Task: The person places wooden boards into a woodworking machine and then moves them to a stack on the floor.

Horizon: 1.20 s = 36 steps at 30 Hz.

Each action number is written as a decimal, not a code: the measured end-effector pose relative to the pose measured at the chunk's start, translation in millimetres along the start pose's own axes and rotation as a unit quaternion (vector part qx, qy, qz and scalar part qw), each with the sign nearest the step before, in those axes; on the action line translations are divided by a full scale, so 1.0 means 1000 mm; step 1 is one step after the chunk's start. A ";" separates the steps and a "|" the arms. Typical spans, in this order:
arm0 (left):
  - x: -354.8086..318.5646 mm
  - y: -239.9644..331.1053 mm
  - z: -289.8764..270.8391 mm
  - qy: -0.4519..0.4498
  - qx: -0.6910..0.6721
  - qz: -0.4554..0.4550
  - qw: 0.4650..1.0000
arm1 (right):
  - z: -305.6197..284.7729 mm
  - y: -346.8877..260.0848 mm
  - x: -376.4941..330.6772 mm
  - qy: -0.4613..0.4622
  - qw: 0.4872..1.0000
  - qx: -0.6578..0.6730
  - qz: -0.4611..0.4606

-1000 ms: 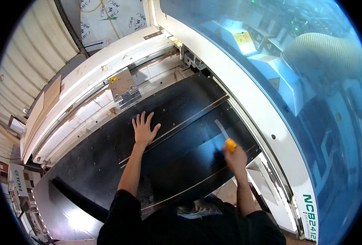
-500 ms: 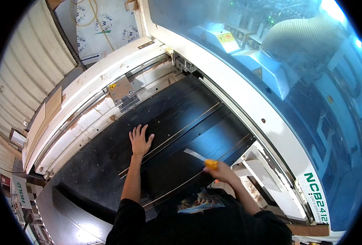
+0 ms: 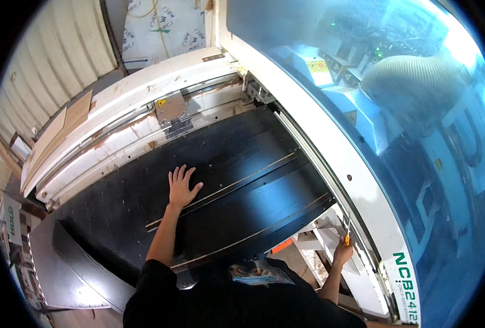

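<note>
My left hand (image 3: pixel 181 188) lies flat, fingers spread, on a dark wood-grain panel (image 3: pixel 237 158). A second dark panel (image 3: pixel 242 210) lies beside it on the nearer side, with pale raw edges showing along both. Off to the right, past the panels' end, my right hand (image 3: pixel 341 253) is wrapped round a yellow-handled tool (image 3: pixel 347 240). Its thin, light-coloured shaft or blade points up beside the machine's white rail; whether it touches the rail I cannot tell. The tool's exact kind is too small to make out.
A white machine frame (image 3: pixel 330 147) with a blue transparent cover (image 3: pixel 286 33) runs along the right. A metal carriage (image 3: pixel 171 109) sits on the far rail. At the lower left, a curved-looking dark board (image 3: pixel 89 262) lies on top. Thin boards (image 3: pixel 73 117) lean behind.
My right hand has moved right and toward me with the yellow-handled tool, from over the near panel to beside the rail. My left hand stays flat on its panel. The view has shifted slightly.
</note>
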<state>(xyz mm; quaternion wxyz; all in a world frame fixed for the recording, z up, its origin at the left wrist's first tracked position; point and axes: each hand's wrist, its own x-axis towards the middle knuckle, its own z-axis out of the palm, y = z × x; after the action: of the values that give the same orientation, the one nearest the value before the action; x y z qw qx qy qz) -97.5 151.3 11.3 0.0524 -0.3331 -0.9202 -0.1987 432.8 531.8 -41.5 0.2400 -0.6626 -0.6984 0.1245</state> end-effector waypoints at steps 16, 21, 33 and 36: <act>-0.183 -0.070 -0.054 0.134 0.045 -0.411 0.901 | 0.078 -0.293 -0.040 -0.128 0.876 0.185 -0.427; -0.208 -0.046 -0.055 0.169 0.002 -0.380 0.910 | 0.160 -0.361 0.002 -0.103 0.874 0.085 -0.468; -0.198 -0.042 -0.121 0.232 -0.067 -0.461 0.854 | 0.163 -0.408 0.070 -0.282 0.861 -0.089 -0.414; -0.216 -0.037 -0.146 0.258 -0.008 -0.461 0.849 | 0.176 -0.395 0.084 -0.394 0.853 -0.033 -0.340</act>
<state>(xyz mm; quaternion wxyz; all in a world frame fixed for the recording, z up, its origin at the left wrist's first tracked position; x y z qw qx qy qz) 40.2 -60.9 82.9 0.1880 0.1926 -0.9197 -0.2859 2.7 604.0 16.6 -0.0504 -0.2868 -0.9199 0.2626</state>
